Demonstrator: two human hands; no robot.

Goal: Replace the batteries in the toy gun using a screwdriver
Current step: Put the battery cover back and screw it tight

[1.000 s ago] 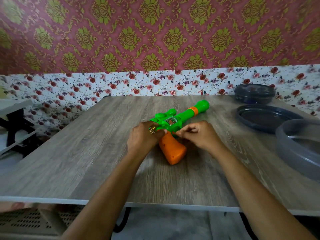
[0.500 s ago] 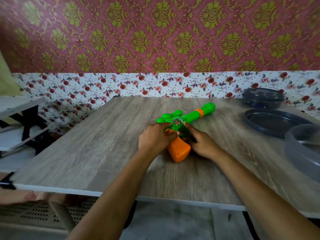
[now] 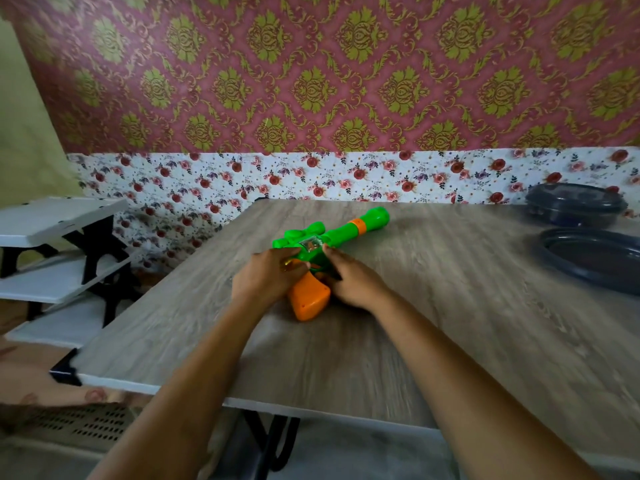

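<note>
The toy gun (image 3: 343,232) lies on the counter (image 3: 450,306), barrel toward 2 o'clock. The left grip (image 3: 268,277) clasps its body, and the right grip (image 3: 351,278) touches it, hold unclear. No screwdriver or battery shows, so the job looks barely begun.

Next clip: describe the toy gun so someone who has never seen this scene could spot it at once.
On the wood-grain table before the floral wall, look to the middle, where the left hand and right hand meet. The toy gun lies there: bright green barrel, orange grip, unlike the dark lidded container and dark tray at the far right.
</note>
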